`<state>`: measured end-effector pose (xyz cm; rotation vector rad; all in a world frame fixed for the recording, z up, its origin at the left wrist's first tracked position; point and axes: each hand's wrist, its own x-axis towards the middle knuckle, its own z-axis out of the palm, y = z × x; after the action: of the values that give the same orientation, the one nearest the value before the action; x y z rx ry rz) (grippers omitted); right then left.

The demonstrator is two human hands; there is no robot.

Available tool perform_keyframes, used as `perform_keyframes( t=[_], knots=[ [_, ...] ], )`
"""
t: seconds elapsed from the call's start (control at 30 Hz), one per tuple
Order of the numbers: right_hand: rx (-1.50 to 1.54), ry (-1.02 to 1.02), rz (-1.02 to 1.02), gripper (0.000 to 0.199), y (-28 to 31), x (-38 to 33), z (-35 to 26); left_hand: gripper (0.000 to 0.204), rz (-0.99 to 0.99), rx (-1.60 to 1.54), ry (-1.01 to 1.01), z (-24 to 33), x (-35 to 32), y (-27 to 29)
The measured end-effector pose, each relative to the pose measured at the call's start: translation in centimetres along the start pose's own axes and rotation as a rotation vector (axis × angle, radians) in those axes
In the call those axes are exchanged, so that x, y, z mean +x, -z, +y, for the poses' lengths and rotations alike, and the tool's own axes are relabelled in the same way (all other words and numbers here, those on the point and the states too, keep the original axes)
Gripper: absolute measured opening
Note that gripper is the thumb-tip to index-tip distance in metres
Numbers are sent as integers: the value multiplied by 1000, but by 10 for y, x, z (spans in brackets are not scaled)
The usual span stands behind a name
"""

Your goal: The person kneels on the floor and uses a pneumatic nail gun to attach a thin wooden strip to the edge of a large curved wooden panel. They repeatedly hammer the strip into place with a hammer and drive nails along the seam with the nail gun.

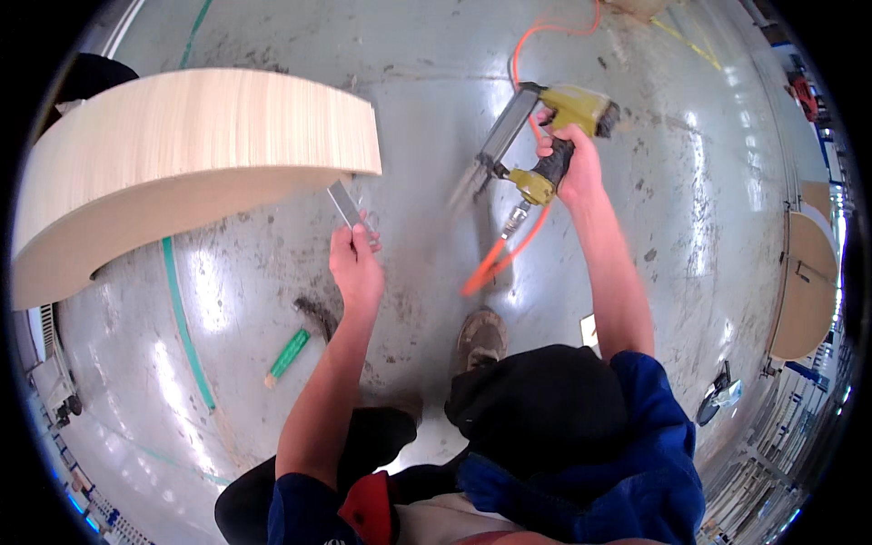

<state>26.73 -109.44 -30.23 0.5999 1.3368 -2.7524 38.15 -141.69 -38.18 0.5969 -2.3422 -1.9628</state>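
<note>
My right hand (pixel 572 159) grips the black handle of a yellow pneumatic nail gun (pixel 536 136), raised above the concrete floor, its nose blurred and pointing down-left. An orange air hose (pixel 509 241) trails from the gun's base. My left hand (pixel 356 263) pinches a thin grey strip of nails (pixel 345 204) between thumb and fingers, just below the end of a large curved light-wood panel (pixel 182 145). The two hands are apart, with the gun to the right of the strip.
A hammer with a green handle (pixel 295 345) lies on the floor left of my left forearm. A green line (pixel 182 318) runs across the grey concrete. Another curved wooden piece (pixel 808 282) stands at the far right. My shoe (pixel 481 336) is below the hose.
</note>
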Motion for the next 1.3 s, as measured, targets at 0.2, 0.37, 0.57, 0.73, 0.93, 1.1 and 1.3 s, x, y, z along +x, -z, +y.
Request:
perform_keyframes(
  t=[0.2, 0.37, 0.57, 0.73, 0.93, 1.1, 1.3],
  knots=[
    [353, 316, 64, 37, -12, 9, -26, 26, 42, -1, -250, 66, 8, 2],
    [209, 434, -44, 47, -17, -3, -32, 23, 8, -33, -423, 117, 12, 9],
    [107, 329, -110, 56, -30, -39, -9, 21, -135, 8, -424, 157, 6, -5],
    [93, 186, -191, 59, -54, -65, 15, 16, -185, 113, -480, 167, 4, -29],
    [187, -2, -271, 58, -74, -83, 28, 17, -137, 288, -508, 166, 8, -43],
    [211, -61, -305, 57, -80, -90, 29, 21, -134, 186, -378, 162, 16, -37],
    [229, -73, -307, 57, -85, -94, 32, 26, -8, 428, -695, 152, 12, -36]
  ],
)
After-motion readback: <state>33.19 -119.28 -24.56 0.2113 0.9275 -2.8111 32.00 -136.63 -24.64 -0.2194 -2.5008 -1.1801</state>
